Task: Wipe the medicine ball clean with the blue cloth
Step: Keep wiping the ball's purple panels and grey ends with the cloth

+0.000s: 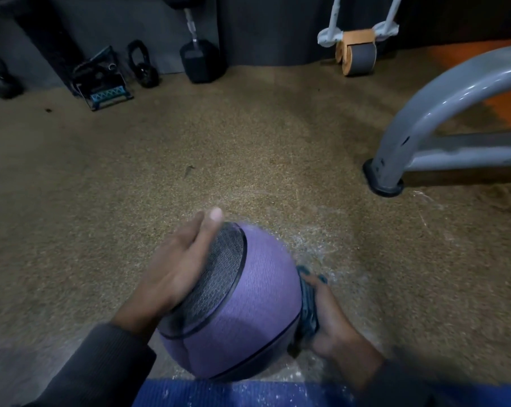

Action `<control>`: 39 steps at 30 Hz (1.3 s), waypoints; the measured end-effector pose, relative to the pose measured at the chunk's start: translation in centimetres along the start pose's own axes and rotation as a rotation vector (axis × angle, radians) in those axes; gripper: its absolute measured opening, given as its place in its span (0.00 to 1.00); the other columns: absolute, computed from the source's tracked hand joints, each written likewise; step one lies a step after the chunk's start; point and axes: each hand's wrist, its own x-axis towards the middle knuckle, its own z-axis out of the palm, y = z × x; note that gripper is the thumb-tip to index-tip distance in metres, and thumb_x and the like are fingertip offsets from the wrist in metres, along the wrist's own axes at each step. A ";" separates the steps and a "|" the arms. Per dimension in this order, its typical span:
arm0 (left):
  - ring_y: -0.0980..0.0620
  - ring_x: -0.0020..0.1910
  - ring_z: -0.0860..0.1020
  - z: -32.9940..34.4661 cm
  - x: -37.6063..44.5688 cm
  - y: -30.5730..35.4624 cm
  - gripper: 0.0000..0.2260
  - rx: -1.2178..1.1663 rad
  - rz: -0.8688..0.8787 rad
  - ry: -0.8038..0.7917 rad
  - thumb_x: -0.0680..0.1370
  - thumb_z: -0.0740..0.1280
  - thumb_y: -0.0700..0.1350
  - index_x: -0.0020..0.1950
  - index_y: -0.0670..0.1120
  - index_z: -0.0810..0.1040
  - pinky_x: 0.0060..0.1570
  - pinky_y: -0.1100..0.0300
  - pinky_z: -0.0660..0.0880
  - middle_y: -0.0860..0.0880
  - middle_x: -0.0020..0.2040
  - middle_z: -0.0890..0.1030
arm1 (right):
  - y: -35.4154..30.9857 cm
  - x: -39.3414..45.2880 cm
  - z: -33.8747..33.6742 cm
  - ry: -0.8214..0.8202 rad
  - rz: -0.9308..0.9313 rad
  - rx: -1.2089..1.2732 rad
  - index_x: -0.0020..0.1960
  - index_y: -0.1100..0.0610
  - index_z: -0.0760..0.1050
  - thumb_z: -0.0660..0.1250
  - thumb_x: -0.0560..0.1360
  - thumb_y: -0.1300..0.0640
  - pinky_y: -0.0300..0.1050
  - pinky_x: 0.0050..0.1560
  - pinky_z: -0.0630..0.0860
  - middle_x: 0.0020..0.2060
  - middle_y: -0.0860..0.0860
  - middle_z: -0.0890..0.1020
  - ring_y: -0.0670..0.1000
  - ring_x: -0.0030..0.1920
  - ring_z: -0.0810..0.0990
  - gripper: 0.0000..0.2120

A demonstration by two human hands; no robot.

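Purple textured rubber medicine ball (248, 312), grey-black mesh panel.
Mesh pattern lies under the left hand (178, 265); dark blue crumpled cloth (308, 304) against right hand (333, 327); speckled tan-brown floor (219, 148) beyond both.

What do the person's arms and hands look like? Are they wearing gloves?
No gloves. Both hands are bare: the left hand and the right hand. Each arm is covered to the wrist by a long dark sleeve. The left sleeve looks brownish-grey with fine ribbing; the right sleeve is dark and blurry. No rings or watch show.

left hand (176, 268) flat on grey mesh panel of purple textured medicine ball (248, 312); right hand (333, 324) presses crumpled blue cloth (308, 304) against its side.
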 end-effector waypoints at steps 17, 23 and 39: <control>0.80 0.58 0.68 3.2 0.0 1.4 0.22 -0.227 0.184 0.195 0.72 0.54 0.71 0.61 0.66 0.73 0.56 0.80 0.60 0.72 0.59 0.73 | -3.0 1.9 -1.0 0.224 -0.462 0.038 0.39 0.55 0.82 0.65 0.77 0.54 0.48 0.44 0.72 0.39 0.56 0.84 0.55 0.39 0.81 0.12; 0.53 0.63 0.72 4.3 -0.1 3.2 0.26 -0.090 0.028 0.284 0.81 0.45 0.65 0.65 0.55 0.77 0.58 0.61 0.60 0.54 0.66 0.77 | -2.4 -1.2 0.3 0.268 -1.017 -0.369 0.63 0.48 0.78 0.64 0.70 0.42 0.52 0.68 0.70 0.61 0.44 0.80 0.46 0.64 0.77 0.24; 0.58 0.62 0.73 4.9 -1.7 0.7 0.26 -0.153 0.175 0.332 0.73 0.55 0.65 0.65 0.56 0.77 0.60 0.61 0.65 0.55 0.62 0.76 | -3.7 -3.7 1.3 0.244 -1.143 -0.856 0.62 0.41 0.74 0.62 0.69 0.43 0.48 0.59 0.70 0.61 0.39 0.76 0.46 0.60 0.74 0.21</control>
